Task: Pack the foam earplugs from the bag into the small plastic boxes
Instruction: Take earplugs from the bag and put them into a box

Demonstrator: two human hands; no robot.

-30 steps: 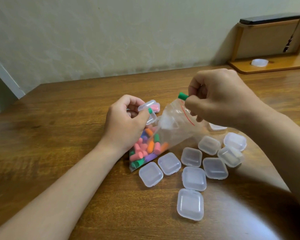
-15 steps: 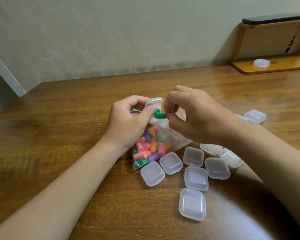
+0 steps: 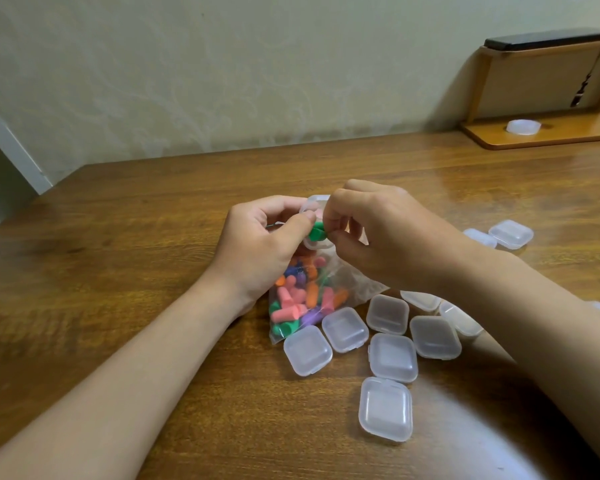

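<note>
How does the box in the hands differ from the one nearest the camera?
The held box is open; the nearest box is shut. The held box holds a green earplug; the nearest box looks empty. The left hand grips the held box; the nearest box lies on the table. Both are clear plastic.

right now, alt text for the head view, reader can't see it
The left hand holds a small open clear plastic box; the right hand pinches a green foam earplug at it. A clear bag of coloured earplugs and closed boxes lie on a wooden table.
</note>
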